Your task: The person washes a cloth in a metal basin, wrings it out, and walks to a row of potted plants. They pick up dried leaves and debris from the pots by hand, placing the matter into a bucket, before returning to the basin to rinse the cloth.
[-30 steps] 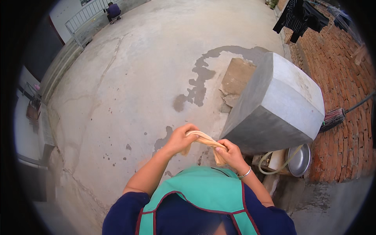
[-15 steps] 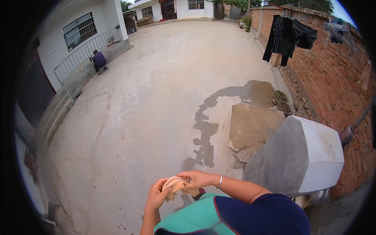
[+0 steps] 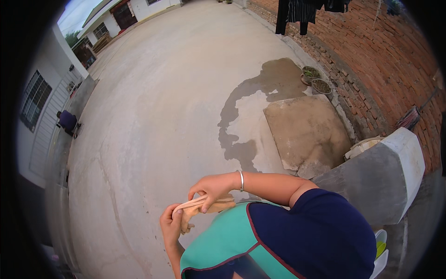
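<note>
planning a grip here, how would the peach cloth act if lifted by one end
The peach cloth would probably hang floppy, since it bends and droops between the left hand and right hand. It seems light, as its folds look thin. It seems unlikely to roll, having no firm round shape.

And here's the pale concrete floor (image 3: 167, 93), sweeping from the top of the frame right down to the lower left! A dark wet patch (image 3: 280, 79) curls across it right of centre, a flat brown slab (image 3: 306, 128) lies below its broad end, and two round planters (image 3: 321, 86) sit side by side at that end's right.
</note>
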### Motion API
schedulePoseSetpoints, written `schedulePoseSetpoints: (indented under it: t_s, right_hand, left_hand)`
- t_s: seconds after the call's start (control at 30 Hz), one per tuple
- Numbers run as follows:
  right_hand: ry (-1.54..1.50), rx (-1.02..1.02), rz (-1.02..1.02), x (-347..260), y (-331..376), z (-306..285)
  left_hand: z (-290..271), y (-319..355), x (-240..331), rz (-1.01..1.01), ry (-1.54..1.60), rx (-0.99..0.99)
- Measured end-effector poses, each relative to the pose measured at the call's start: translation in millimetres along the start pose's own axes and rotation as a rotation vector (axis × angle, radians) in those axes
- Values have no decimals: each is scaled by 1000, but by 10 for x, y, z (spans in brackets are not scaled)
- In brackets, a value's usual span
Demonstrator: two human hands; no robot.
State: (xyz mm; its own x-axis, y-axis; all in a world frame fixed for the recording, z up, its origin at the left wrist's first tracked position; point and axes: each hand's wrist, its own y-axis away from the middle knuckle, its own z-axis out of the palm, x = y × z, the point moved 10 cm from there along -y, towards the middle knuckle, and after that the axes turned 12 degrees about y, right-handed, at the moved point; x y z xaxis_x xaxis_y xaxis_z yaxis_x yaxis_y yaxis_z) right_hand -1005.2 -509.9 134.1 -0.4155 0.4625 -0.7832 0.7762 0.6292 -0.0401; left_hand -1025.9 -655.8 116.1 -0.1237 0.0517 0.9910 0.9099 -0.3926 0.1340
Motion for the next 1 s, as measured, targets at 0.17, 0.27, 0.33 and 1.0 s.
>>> schedulePoseSetpoints:
  t_s: [0.17, 0.27, 0.33, 1.0]
  right_hand:
    - [65, 274, 274, 889, -465, -1518]
    - [270, 414, 430, 1543, -598, -2217]
    - [333, 535, 478, 1955, -711, -2681]
    - [-1195, 158, 92, 5653, -5418, -7367]
  left_hand:
    - [127, -1940, 360, -62, -202, -329]
    - [551, -2993, 566, 82, -300, -610]
    - [842, -3586, 663, 119, -370, -769]
    - [862, -11359, 1468, -296, 907, -490]
